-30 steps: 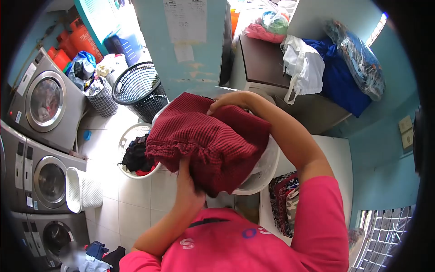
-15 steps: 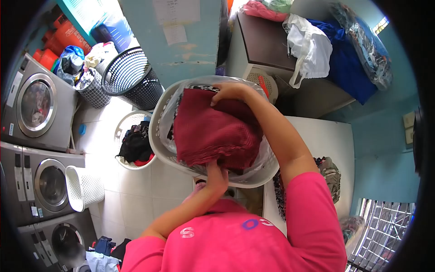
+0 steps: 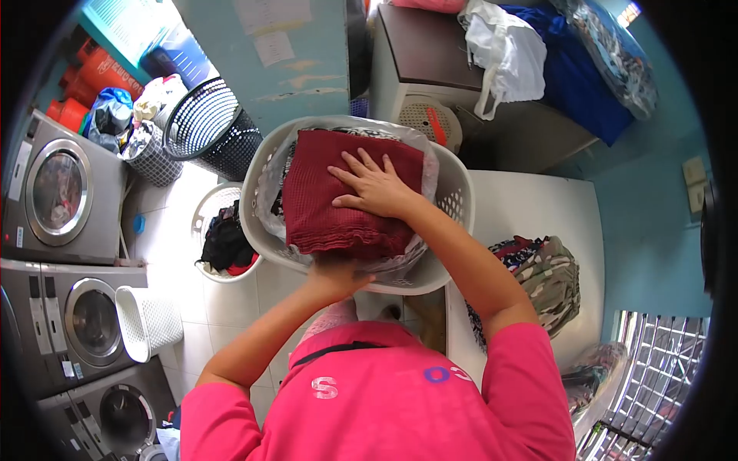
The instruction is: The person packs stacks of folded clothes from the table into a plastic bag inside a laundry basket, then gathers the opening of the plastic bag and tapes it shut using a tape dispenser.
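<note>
A folded dark red checked cloth (image 3: 330,184) lies on top of other fabric in a white oval basket (image 3: 458,192) lined with a clear plastic bag (image 3: 265,201). My right hand (image 3: 373,184) rests flat on the cloth, its fingers spread. At the near edge of the cloth and basket is my left hand (image 3: 337,278); its fingertips are partly hidden below the cloth's gathered edge, and I cannot make out whether they grip anything.
Camouflage and patterned clothes (image 3: 547,280) lie on a white table (image 3: 573,223) at the right. Left of the basket are a smaller basket (image 3: 201,211) of dark clothes, a black basket (image 3: 244,146) and washing machines (image 3: 94,319). A brown-topped cabinet (image 3: 423,46) stands behind.
The red cloth, raised and bunched earlier, now lies flatter and folded in the basket. My right hand has gone from gripping its far edge to lying spread on top.
</note>
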A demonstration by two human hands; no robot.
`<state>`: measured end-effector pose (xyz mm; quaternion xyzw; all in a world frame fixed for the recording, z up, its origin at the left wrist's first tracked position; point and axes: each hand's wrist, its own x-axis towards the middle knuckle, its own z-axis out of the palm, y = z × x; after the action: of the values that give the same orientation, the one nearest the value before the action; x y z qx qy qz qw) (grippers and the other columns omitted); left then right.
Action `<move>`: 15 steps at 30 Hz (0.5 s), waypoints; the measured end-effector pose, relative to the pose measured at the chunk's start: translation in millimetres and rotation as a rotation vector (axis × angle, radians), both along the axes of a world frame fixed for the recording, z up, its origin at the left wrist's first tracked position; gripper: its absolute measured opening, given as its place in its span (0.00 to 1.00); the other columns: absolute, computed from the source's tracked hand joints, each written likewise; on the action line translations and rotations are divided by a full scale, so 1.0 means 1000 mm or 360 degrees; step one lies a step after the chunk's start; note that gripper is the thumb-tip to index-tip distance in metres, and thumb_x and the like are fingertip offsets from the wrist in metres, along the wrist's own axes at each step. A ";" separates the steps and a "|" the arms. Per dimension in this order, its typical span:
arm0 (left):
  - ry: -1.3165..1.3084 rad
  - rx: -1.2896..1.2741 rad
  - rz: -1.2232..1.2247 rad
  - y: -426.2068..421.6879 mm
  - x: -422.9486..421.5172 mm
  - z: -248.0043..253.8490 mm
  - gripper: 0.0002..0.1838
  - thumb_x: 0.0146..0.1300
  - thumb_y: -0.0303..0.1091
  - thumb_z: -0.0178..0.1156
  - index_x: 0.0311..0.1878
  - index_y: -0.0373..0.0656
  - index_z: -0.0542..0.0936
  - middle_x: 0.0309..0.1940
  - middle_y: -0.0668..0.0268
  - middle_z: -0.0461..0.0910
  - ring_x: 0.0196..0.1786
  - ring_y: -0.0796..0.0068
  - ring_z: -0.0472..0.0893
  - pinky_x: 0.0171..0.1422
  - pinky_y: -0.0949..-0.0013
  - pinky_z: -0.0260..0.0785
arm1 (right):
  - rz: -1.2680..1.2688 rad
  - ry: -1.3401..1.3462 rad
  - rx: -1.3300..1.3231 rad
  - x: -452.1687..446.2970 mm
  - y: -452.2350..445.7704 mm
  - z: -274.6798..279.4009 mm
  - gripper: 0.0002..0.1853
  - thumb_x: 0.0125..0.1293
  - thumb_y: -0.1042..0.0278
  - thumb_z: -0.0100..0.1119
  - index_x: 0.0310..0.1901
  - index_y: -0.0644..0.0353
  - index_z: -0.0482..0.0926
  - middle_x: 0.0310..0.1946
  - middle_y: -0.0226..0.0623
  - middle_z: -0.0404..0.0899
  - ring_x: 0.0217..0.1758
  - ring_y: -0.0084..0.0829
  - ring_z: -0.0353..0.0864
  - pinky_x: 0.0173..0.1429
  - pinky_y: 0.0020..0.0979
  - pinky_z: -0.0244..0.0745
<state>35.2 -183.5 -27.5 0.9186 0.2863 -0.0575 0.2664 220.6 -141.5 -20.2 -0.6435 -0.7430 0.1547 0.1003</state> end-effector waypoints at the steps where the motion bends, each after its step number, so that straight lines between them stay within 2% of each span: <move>1: 0.0202 0.0040 -0.0169 0.002 0.006 0.001 0.18 0.57 0.48 0.53 0.40 0.44 0.79 0.37 0.57 0.78 0.41 0.58 0.78 0.45 0.60 0.69 | -0.0001 -0.0024 -0.0006 -0.002 0.000 0.000 0.39 0.56 0.29 0.39 0.65 0.42 0.56 0.68 0.43 0.46 0.72 0.48 0.39 0.65 0.65 0.36; 2: 0.0399 0.0084 -0.0337 0.003 0.011 0.002 0.14 0.57 0.42 0.53 0.41 0.46 0.78 0.35 0.61 0.78 0.41 0.62 0.78 0.41 0.63 0.70 | -0.0002 -0.0054 -0.0012 -0.003 0.000 0.001 0.38 0.56 0.29 0.39 0.65 0.42 0.56 0.68 0.43 0.46 0.72 0.48 0.40 0.65 0.65 0.36; 3: 0.0393 0.0095 -0.0356 -0.002 0.013 0.011 0.14 0.57 0.42 0.53 0.41 0.46 0.78 0.35 0.61 0.78 0.41 0.62 0.78 0.41 0.63 0.70 | -0.0016 -0.0071 0.0049 -0.003 0.000 -0.002 0.38 0.56 0.29 0.39 0.65 0.42 0.57 0.68 0.42 0.48 0.72 0.47 0.41 0.64 0.66 0.37; 5: -0.0335 0.0371 -0.0611 -0.019 0.012 0.047 0.09 0.52 0.34 0.54 0.36 0.45 0.76 0.26 0.66 0.75 0.32 0.67 0.78 0.32 0.65 0.69 | -0.0059 -0.0159 0.0136 -0.007 -0.005 -0.003 0.38 0.56 0.30 0.39 0.65 0.42 0.57 0.68 0.43 0.49 0.71 0.46 0.42 0.64 0.64 0.39; 6: -0.0339 0.0373 -0.0624 -0.024 0.010 0.061 0.09 0.52 0.34 0.54 0.36 0.45 0.76 0.26 0.66 0.75 0.32 0.67 0.78 0.32 0.65 0.69 | -0.0077 -0.0240 0.0214 -0.009 -0.008 -0.004 0.38 0.57 0.30 0.38 0.65 0.43 0.57 0.67 0.43 0.49 0.71 0.45 0.43 0.65 0.62 0.40; 8: -0.0696 0.0370 -0.0538 -0.027 0.004 0.085 0.08 0.49 0.29 0.54 0.34 0.45 0.75 0.22 0.67 0.69 0.27 0.67 0.76 0.29 0.65 0.68 | -0.0119 -0.0272 0.0362 -0.011 -0.015 -0.012 0.38 0.57 0.30 0.37 0.64 0.44 0.58 0.66 0.43 0.52 0.71 0.44 0.46 0.64 0.63 0.43; 12: -0.0680 0.0276 -0.0464 -0.023 -0.001 0.105 0.10 0.48 0.26 0.57 0.37 0.43 0.75 0.25 0.67 0.71 0.30 0.68 0.76 0.31 0.67 0.69 | -0.0185 -0.0388 0.0440 -0.012 -0.027 0.000 0.36 0.59 0.34 0.39 0.65 0.47 0.57 0.66 0.43 0.53 0.70 0.44 0.48 0.63 0.63 0.45; 14: -0.0869 -0.0034 -0.0271 -0.018 -0.008 0.115 0.12 0.49 0.24 0.59 0.40 0.42 0.76 0.31 0.65 0.74 0.37 0.65 0.76 0.38 0.67 0.69 | -0.0206 -0.0430 0.0269 -0.006 -0.037 0.015 0.35 0.59 0.36 0.43 0.65 0.48 0.57 0.66 0.43 0.52 0.70 0.44 0.48 0.61 0.63 0.48; 15: -0.1038 0.0107 -0.0070 -0.009 -0.015 0.114 0.13 0.50 0.24 0.59 0.41 0.42 0.76 0.34 0.63 0.75 0.40 0.63 0.76 0.42 0.67 0.69 | -0.0147 -0.0440 0.0196 0.000 -0.047 0.027 0.36 0.58 0.38 0.45 0.65 0.48 0.57 0.66 0.43 0.52 0.69 0.45 0.49 0.60 0.63 0.51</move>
<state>20.0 -192.3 86.0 0.9029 0.1677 0.2435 0.3122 220.4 -188.7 6.5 -0.6848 -0.7273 0.0142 0.0434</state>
